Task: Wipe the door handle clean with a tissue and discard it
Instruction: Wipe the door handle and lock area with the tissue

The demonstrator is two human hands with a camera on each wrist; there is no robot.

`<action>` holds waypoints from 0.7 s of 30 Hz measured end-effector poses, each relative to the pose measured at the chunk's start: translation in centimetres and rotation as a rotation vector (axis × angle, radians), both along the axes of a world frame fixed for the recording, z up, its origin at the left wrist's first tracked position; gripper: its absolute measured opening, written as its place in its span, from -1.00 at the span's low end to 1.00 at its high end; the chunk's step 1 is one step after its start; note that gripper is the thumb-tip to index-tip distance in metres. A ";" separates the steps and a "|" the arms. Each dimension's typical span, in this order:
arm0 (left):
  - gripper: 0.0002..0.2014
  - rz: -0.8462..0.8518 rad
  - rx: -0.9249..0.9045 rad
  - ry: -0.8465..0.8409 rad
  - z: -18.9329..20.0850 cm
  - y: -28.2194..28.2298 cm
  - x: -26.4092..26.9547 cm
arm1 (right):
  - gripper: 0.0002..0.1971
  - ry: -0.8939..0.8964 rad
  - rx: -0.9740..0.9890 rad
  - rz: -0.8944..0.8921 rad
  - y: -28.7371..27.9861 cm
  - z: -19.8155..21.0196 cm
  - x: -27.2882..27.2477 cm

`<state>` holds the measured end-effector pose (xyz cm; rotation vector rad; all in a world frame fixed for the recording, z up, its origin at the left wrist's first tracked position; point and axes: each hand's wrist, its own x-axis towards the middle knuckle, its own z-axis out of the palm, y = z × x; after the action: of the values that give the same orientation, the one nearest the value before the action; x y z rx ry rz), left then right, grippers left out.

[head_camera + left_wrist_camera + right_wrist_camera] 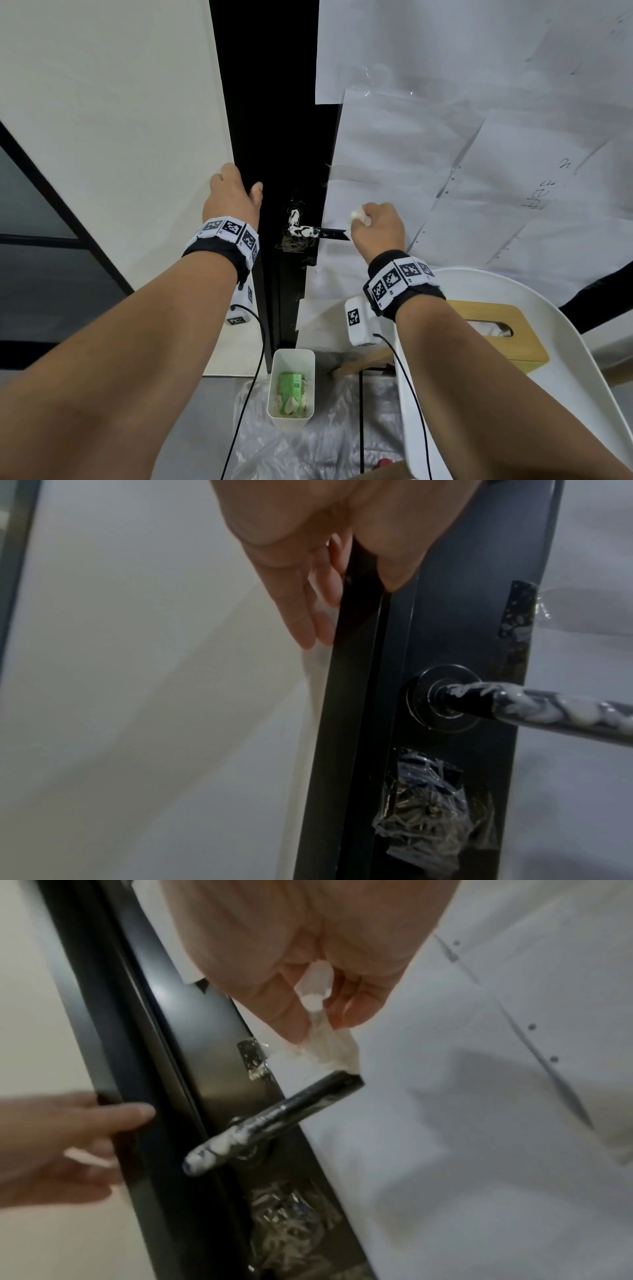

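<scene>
The black lever door handle (pixel 313 233) on the black door (pixel 274 102) carries white smears near its pivot, plain in the left wrist view (pixel 534 707). My right hand (pixel 363 221) pinches a crumpled white tissue (pixel 359 216) at the handle's free end. In the right wrist view the tissue (pixel 330 1047) hangs from thumb and fingers and touches the tip of the handle (pixel 277 1118). My left hand (pixel 239 186) grips the door's edge above and left of the handle, thumb on the front face, fingers behind (pixel 308 610).
A white bin (pixel 310 359) with a green packet and used tissues stands on the floor below the handle, on clear plastic sheeting. A wooden tissue box (pixel 513 339) sits on a white chair (pixel 582 377) at the right. White paper sheets (pixel 462 137) cover the door's glass.
</scene>
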<state>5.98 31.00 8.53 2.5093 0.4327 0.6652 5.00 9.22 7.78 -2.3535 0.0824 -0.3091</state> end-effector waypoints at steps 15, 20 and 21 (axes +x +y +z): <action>-0.65 -0.002 0.003 -0.001 0.0 0.0 -0.1 | -0.81 0.096 -0.435 0.018 -2.5 -2.2 0.4; -0.65 0.005 0.000 -0.001 -0.1 0.0 0.0 | -0.85 0.070 -0.164 -0.085 -2.5 -0.3 0.4; -0.66 0.004 -0.002 -0.001 -0.1 0.0 0.0 | -0.85 0.047 -0.085 -0.080 -2.1 0.0 0.6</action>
<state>6.01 30.95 8.39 2.5072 0.4379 0.6670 5.59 7.14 7.80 -2.4465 0.1901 -0.3013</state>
